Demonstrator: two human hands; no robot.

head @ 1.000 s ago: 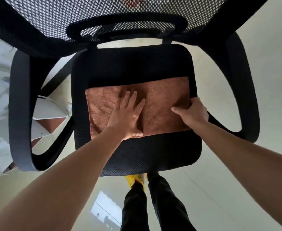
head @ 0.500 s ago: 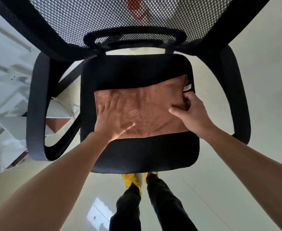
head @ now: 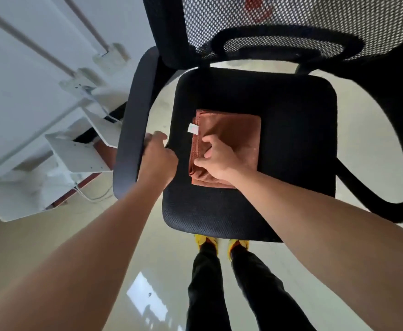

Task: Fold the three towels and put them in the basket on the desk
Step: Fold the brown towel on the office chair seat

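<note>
Neatly folded brown towel — white tag showing, right hand pinching its edge

No readable text; white tag on towel illegible.

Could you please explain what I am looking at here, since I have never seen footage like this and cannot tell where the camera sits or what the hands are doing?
There is no machine here: a person wears a wide-angle camera on the head, looking down, so you see their own arms, legs and yellow shoes. That lens bends straight lines.

In front of them stands a black office chair. On its seat lies a brown towel, folded into a compact rectangle, with a small white tag at its left edge.

The right hand rests on the towel, fingers curled at its left edge; whether it is gripping the cloth I cannot tell. The left hand is beside the chair's armrest, holding nothing visible.

The basket and the other towels are not in view.
</note>
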